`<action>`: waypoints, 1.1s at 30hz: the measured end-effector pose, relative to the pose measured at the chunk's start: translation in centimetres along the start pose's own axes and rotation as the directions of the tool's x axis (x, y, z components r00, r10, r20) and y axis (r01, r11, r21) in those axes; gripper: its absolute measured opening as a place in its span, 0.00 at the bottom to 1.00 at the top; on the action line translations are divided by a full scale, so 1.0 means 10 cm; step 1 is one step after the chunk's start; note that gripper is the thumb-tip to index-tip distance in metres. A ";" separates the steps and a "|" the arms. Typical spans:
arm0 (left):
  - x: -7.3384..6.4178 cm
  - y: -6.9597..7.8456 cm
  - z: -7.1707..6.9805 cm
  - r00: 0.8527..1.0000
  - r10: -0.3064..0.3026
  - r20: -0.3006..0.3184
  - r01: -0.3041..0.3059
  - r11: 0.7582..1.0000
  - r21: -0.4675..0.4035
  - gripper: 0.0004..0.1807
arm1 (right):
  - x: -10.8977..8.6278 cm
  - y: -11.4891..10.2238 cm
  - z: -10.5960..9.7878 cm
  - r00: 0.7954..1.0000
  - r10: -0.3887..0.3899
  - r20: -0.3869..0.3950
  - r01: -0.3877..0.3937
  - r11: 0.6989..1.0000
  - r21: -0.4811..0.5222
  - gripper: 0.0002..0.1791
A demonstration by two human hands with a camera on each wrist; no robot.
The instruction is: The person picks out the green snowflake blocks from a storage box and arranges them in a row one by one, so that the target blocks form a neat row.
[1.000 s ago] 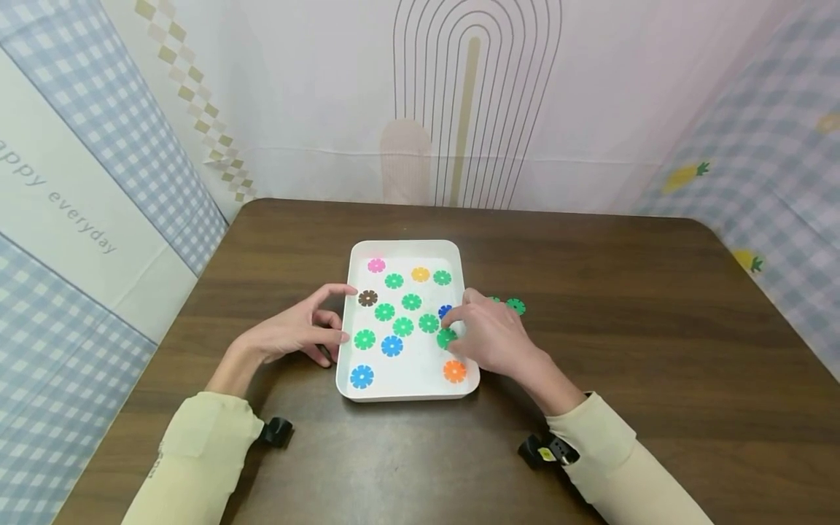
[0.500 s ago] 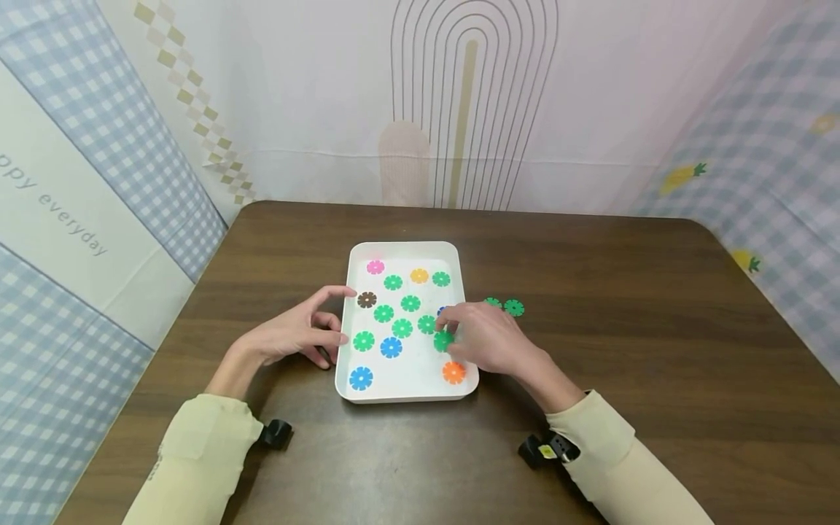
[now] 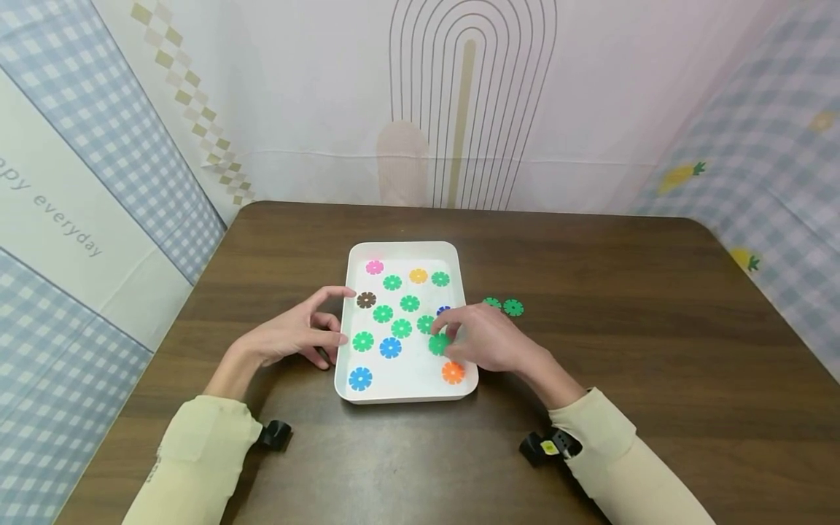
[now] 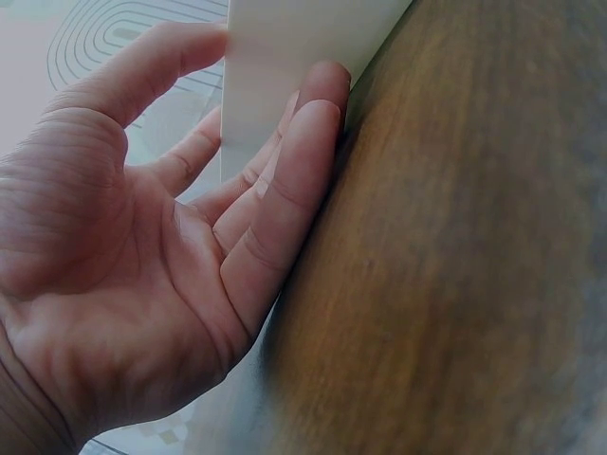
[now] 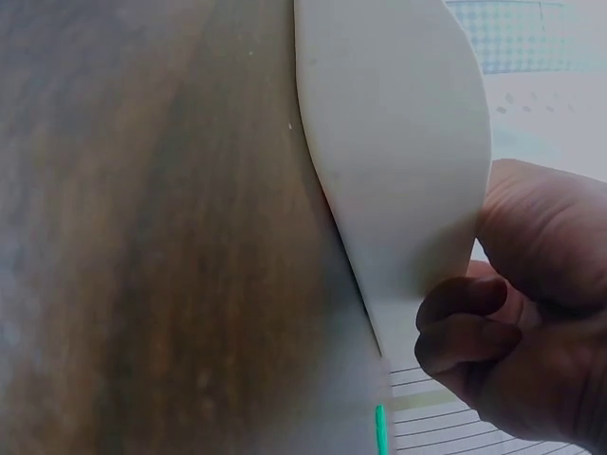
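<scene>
A white rectangular tray point(image 3: 410, 379) lies on the table with flat, notched plastic discs spread inside it, many of them green. My left hand point(image 3: 295, 328) stands at the tray's left side. Its thumb and index finger touch the rim, and other fingers rest against the outer wall point(image 4: 270, 47). Over the right rim reaches my right hand point(image 3: 495, 339), its thumb and index finger at the edges of a green notched disc point(image 3: 438, 345) in the tray. A dark blue disc point(image 3: 443, 310) shows partly behind that hand. In the right wrist view, the tray wall point(image 5: 398, 142) hides the discs inside.
Two green discs point(image 3: 514, 307) lie on the brown table point(image 3: 610, 292) right of the tray. Inside the tray are a pink disc point(image 3: 375, 267), a yellow disc point(image 3: 418, 275), a brown disc point(image 3: 366, 300), an orange disc point(image 3: 453, 372) and light blue discs point(image 3: 360, 378). Printed cloth point(image 3: 328, 87) hangs behind.
My right hand has shifted slightly left, and the green disc at its fingertips has moved left and a little nearer. The left hand has kept its place at the tray.
</scene>
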State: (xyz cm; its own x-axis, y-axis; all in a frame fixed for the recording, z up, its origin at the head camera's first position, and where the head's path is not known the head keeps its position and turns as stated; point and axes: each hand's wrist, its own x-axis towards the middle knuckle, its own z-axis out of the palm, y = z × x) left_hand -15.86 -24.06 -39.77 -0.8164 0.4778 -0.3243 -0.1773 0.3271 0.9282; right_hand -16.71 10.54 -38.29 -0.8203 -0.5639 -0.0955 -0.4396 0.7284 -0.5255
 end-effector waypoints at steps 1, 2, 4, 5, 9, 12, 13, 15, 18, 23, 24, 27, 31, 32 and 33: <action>0.00 0.00 0.00 1.000 -0.001 0.000 0.001 1.000 0.000 0.45 | 0.00 0.01 0.00 1.000 0.004 0.007 -0.004 1.000 0.017 0.15; 0.00 0.00 0.00 1.000 -0.004 -0.002 0.004 1.000 0.001 0.45 | 0.00 0.01 -0.01 1.000 0.010 0.013 -0.011 0.999 0.034 0.15; 0.00 0.00 0.01 1.000 -0.003 -0.002 0.003 1.000 0.004 0.45 | 0.00 0.02 -0.02 0.999 0.025 0.023 -0.026 0.998 0.063 0.15; 0.00 0.00 0.01 1.000 -0.002 -0.001 0.002 1.000 0.004 0.45 | 0.00 0.03 -0.02 0.999 0.031 0.028 -0.033 0.997 0.074 0.15; 0.00 0.01 0.01 1.000 -0.005 -0.004 0.005 1.000 0.005 0.44 | 0.01 0.05 -0.04 0.998 0.042 0.040 -0.046 0.993 0.105 0.16; -0.01 0.01 0.01 1.000 -0.006 -0.003 0.006 1.000 0.002 0.45 | 0.02 0.07 -0.04 0.998 0.040 0.042 -0.045 0.991 0.129 0.17; -0.01 0.01 0.01 1.000 -0.003 -0.001 0.003 1.000 0.002 0.45 | 0.02 0.07 -0.04 0.998 0.038 0.040 -0.043 0.990 0.136 0.17; -0.01 0.01 0.01 1.000 -0.003 -0.001 0.003 1.000 0.000 0.45 | 0.03 0.09 -0.04 0.999 0.024 0.034 -0.029 0.988 0.152 0.16; -0.01 0.01 0.01 1.000 0.001 0.001 -0.001 1.000 0.000 0.46 | 0.03 0.11 -0.04 1.000 0.006 0.026 -0.011 0.986 0.169 0.15; -0.01 0.02 0.01 1.000 -0.004 -0.002 0.004 1.000 0.004 0.45 | 0.04 0.13 -0.03 1.000 0.003 0.025 -0.007 0.984 0.176 0.15; -0.01 0.02 0.01 1.000 -0.004 -0.002 0.004 1.000 0.005 0.45 | 0.04 0.13 -0.04 1.000 0.004 0.025 -0.009 0.984 0.178 0.15; -0.01 0.02 0.01 1.000 -0.004 -0.003 0.004 1.000 0.006 0.45 | 0.04 0.13 -0.04 1.000 0.006 0.023 -0.010 0.984 0.177 0.15; -0.01 0.02 0.01 1.000 -0.002 -0.001 0.002 1.000 0.006 0.45 | 0.03 0.12 -0.04 1.000 0.015 0.013 -0.017 0.983 0.182 0.16; -0.01 0.02 0.01 1.000 -0.001 0.000 0.001 1.000 0.006 0.45 | 0.03 0.13 -0.04 1.000 0.015 0.010 -0.017 0.983 0.184 0.16; -0.01 0.02 0.01 1.000 -0.001 0.000 0.001 1.000 0.006 0.45 | 0.03 0.13 -0.04 1.000 0.016 0.007 -0.017 0.982 0.187 0.16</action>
State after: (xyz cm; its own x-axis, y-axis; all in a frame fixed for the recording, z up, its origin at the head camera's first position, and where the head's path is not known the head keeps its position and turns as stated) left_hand -15.78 -23.99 -39.59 -0.8163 0.4775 -0.3251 -0.1748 0.3322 0.9269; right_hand -17.68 11.47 -38.68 -0.8244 -0.5552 -0.1098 -0.3495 0.6521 -0.6728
